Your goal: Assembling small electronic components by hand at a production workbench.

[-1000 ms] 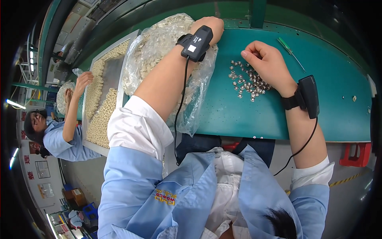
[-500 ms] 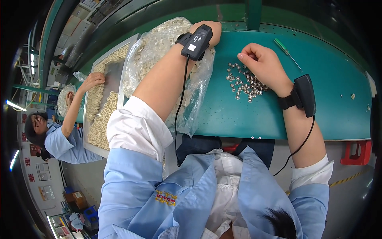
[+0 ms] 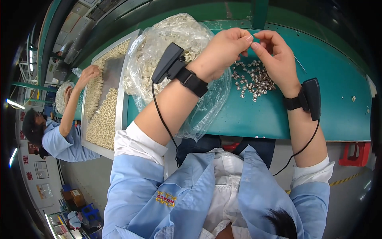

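Note:
My left hand (image 3: pixel 229 49) and my right hand (image 3: pixel 276 57) are close together over the far part of the green table, fingertips almost meeting. The left thumb and fingers are pinched; whatever lies between them is too small to make out. The right fingers are curled towards the thumb, and what they hold, if anything, cannot be seen. Just below the hands lies a loose pile of small round metal pieces (image 3: pixel 256 81). To the left, beside my left wrist, an open clear plastic bag (image 3: pixel 159 47) holds many small cream-coloured parts.
Left of the bag, a metal-framed tray (image 3: pixel 119 113) carries rows of cream parts. A co-worker's hand (image 3: pixel 91 73) reaches over it. The thin shaft of a screwdriver (image 3: pixel 300 64) shows behind my right hand. A red stool (image 3: pixel 355 154) stands below the table's right end.
My left hand has come from the far side of the bag rightwards to meet my right hand. The right hand has shifted slightly right and away, now covering the screwdriver's green handle.

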`<state>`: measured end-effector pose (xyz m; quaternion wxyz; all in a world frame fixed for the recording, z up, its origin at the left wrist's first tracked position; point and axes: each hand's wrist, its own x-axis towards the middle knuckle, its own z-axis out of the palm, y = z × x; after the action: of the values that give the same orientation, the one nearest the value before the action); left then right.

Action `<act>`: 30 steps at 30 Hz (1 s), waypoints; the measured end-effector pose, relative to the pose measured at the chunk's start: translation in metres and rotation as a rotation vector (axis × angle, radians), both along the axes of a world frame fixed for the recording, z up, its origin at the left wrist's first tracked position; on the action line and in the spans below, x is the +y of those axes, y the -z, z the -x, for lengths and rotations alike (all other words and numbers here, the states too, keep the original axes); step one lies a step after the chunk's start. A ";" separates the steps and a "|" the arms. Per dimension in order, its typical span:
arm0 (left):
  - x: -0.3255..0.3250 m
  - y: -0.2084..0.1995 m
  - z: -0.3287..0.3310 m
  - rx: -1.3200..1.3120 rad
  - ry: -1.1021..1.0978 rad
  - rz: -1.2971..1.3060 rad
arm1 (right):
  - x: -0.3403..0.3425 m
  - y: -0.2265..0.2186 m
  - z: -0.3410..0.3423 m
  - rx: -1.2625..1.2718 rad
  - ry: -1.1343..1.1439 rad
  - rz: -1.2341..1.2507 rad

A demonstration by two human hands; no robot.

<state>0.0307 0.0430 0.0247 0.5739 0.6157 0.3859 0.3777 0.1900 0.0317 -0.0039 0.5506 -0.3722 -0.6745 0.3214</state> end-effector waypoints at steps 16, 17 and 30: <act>-0.008 0.025 0.007 -0.406 0.118 0.322 | -0.009 -0.002 0.005 -0.311 0.073 -0.172; -0.010 0.023 0.007 -0.367 0.090 0.312 | -0.009 -0.002 0.004 -0.252 0.057 -0.138; -0.001 0.032 0.014 -0.405 -0.007 0.158 | -0.003 0.003 -0.003 -0.052 -0.164 0.218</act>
<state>0.0167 0.0424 -0.0076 0.6846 0.4791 0.2934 0.4644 0.1927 0.0286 -0.0066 0.4608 -0.3817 -0.6779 0.4271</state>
